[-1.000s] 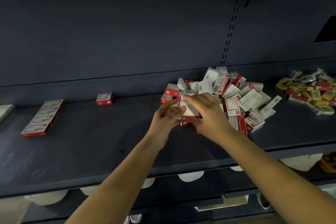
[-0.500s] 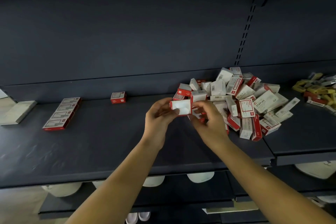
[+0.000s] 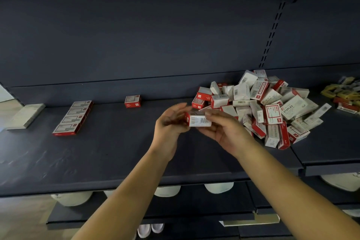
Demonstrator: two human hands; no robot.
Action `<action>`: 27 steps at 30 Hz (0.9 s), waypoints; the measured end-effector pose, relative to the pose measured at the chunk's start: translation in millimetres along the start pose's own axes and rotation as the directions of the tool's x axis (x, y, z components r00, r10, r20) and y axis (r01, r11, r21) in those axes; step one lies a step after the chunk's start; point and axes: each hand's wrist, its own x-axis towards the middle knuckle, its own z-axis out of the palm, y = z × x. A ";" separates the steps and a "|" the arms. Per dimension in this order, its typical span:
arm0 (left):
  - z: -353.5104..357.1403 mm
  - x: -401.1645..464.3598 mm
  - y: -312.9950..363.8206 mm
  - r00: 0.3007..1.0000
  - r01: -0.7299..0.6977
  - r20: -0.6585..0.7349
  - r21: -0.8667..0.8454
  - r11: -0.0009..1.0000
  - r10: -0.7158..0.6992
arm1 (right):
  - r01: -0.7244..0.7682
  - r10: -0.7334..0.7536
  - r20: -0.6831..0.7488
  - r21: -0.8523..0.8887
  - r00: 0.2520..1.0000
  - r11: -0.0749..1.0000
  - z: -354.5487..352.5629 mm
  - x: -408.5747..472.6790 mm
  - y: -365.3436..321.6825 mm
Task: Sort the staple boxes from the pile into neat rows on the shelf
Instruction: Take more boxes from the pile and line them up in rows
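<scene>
Holding one staple box (image 3: pixel 198 120) up in the middle of the frame, above the dark shelf (image 3: pixel 97 158). Pinched by the right hand (image 3: pixel 224 130), thumb on top and fingers below. Touched at its left end by the left hand (image 3: pixel 171 122), fingers bent beside it, too blurry to tell if really gripping. Barcode side turned up, so probably being turned the right way before going down.

Done so far, at middle left of the frame: one neat row of four boxes (image 3: pixel 73 118), flat and touching. Just right of that, one lone box (image 3: pixel 132 101) near the back wall, maybe the start of a second row.

Left to do: nearly all of it. Big messy pile (image 3: pixel 263 107) at middle right, many boxes tipped every way. Yellow boxes (image 3: pixel 346 95) at far right edge, well apart from that.
</scene>
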 end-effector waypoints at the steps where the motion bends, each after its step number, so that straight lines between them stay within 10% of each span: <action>1: -1.6 -0.2 1.0 0.999 0.038 -0.025 -0.034 0.999 -0.039 | 0.031 -0.031 -0.006 0.009 1.000 0.999 0.9 0.5 1.4; 13: -7.7 -9.8 9.5 0.993 0.116 -0.022 -0.058 0.992 -0.117 | 0.280 -0.281 0.024 -0.178 0.959 0.943 7.5 -3.0 14.8; 27: -14.5 -7.6 24.1 0.994 0.011 -0.109 0.037 0.999 -0.007 | 0.228 -0.236 0.022 -0.354 0.972 0.907 14.1 -0.4 14.6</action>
